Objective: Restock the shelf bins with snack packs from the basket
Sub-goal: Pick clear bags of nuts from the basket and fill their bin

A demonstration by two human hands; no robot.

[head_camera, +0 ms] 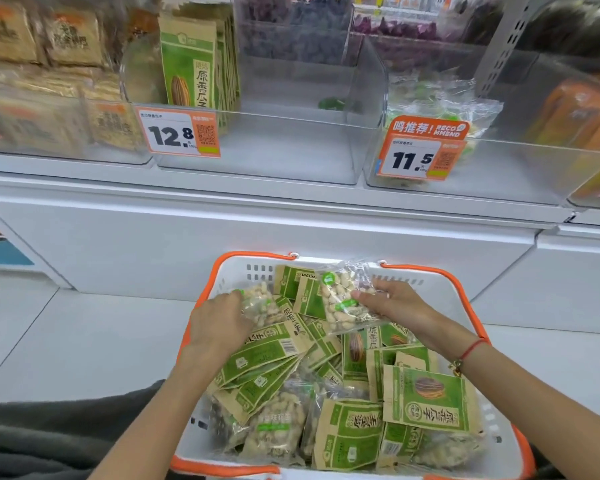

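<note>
- Picking step: right hand pinches a clear peanut pack at the basket's twelve o'clock.
- Left hand grips another peanut bag at ten o'clock.
- Next, probably: lift to the 11.5-tagged bin, one o'clock.

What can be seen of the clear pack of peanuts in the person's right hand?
The clear pack of peanuts is a see-through plastic bag full of pale shelled nuts, with a round green sticker near its top and a green strip across its middle. It is lifted slightly and tilted above the green and brown packs in the far part of the basket. The right hand pinches its right edge. Its lower end overlaps the packs beneath; whether it rests on them is unclear.
</note>
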